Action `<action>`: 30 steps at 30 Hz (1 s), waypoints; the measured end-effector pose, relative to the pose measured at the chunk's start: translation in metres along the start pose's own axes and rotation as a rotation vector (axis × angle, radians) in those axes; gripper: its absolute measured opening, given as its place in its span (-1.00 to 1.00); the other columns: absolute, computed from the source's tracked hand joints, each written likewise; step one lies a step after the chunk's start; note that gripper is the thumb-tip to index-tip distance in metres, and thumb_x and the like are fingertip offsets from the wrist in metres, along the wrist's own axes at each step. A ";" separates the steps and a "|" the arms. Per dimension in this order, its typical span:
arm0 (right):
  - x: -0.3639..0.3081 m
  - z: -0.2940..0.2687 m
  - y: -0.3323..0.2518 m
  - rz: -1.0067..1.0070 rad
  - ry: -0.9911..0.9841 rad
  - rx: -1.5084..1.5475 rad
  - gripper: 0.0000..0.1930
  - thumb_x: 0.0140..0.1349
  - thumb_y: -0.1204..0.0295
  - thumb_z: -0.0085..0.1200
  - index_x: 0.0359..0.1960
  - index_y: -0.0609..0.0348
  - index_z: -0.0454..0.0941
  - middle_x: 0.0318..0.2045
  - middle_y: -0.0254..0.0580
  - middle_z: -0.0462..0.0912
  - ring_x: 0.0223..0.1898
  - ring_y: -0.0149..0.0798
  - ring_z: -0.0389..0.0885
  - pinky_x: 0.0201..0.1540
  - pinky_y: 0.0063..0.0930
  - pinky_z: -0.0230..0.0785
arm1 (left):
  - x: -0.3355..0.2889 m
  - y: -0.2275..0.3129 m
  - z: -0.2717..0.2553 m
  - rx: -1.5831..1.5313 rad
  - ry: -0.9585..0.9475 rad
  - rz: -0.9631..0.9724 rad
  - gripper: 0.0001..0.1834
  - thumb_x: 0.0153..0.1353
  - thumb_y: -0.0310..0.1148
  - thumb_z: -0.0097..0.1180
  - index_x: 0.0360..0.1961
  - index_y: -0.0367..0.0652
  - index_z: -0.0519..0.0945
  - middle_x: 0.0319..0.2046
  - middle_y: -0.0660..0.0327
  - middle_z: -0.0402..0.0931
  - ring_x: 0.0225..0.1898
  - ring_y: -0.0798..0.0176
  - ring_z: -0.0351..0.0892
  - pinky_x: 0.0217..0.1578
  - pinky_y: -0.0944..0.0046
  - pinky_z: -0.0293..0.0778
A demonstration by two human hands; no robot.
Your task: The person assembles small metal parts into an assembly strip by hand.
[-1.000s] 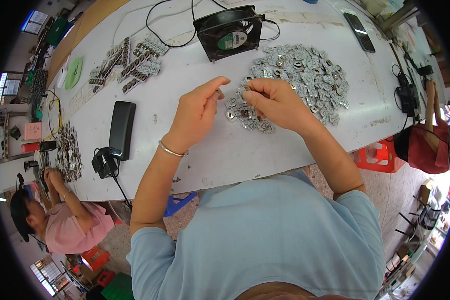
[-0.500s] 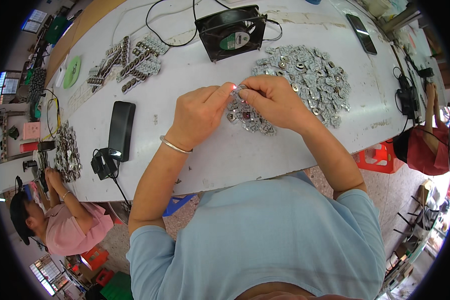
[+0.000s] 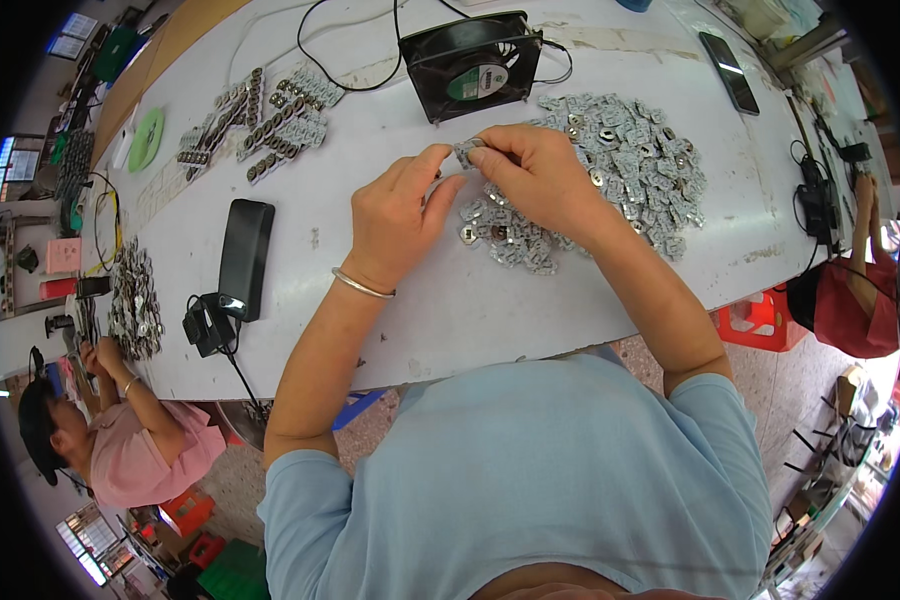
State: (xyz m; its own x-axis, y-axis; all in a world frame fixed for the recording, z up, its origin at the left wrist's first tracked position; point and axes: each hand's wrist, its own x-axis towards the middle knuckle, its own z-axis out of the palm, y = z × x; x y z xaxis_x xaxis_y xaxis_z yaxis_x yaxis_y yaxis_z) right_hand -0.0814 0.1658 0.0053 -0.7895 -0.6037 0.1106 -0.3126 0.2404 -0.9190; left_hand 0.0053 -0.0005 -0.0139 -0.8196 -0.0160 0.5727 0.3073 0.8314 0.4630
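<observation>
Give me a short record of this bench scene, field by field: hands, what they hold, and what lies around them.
left hand: raised over the table, thumb and fingers meeting the small metal part
right hand: pinching the same small metal part from the other side
below the hands: loose pile of metal parts on the white table
behind the hands: black fan with cable
left side: black handset; rows of stacked parts
far right: dark phone
left wrist: silver bangle

Both hands raised, fingertips pinched together.
</observation>
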 end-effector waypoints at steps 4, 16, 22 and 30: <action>-0.001 0.004 0.001 -0.008 0.019 0.021 -0.78 0.24 0.39 0.07 -0.40 0.36 0.56 -0.61 -0.04 0.50 -0.62 -0.28 0.36 -0.51 -0.37 0.24 | 0.001 0.003 0.001 0.011 0.064 0.012 -0.68 0.07 -0.51 0.33 -0.11 -0.23 0.61 -0.46 0.19 0.58 -0.58 0.37 0.51 -0.55 0.42 0.44; 0.017 0.013 0.000 0.033 0.049 0.043 -0.71 0.26 0.33 0.07 -0.50 0.33 0.55 -0.70 -0.19 0.49 -0.67 -0.37 0.37 -0.56 -0.41 0.23 | 0.006 -0.007 0.005 0.057 0.100 -0.006 -0.74 0.10 -0.53 0.30 -0.15 -0.26 0.60 -0.44 0.17 0.60 -0.57 0.36 0.54 -0.55 0.41 0.45; 0.006 0.008 -0.002 0.263 0.012 0.243 -0.73 0.25 0.33 0.08 -0.49 0.31 0.58 -0.68 -0.21 0.53 -0.66 -0.42 0.43 -0.57 -0.45 0.28 | 0.003 0.000 0.009 0.027 0.091 0.025 -0.76 0.11 -0.51 0.29 -0.18 -0.27 0.59 -0.45 0.16 0.60 -0.56 0.32 0.54 -0.54 0.39 0.45; -0.053 -0.026 0.013 0.024 -0.149 -0.237 -0.80 0.22 0.38 0.09 -0.38 0.31 0.61 -0.61 -0.08 0.55 -0.58 -0.24 0.49 -0.43 -0.35 0.35 | -0.019 0.027 0.019 -0.176 -0.194 -0.026 -0.84 0.06 -0.50 0.30 -0.29 -0.17 0.65 -0.50 0.17 0.57 -0.55 0.25 0.55 -0.52 0.31 0.46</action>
State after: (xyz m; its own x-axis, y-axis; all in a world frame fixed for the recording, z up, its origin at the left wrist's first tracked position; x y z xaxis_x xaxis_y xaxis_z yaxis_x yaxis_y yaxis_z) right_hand -0.0572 0.2211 -0.0023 -0.7170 -0.6969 0.0169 -0.4233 0.4160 -0.8048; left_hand 0.0199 0.0328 -0.0258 -0.9005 0.0848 0.4266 0.3504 0.7225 0.5960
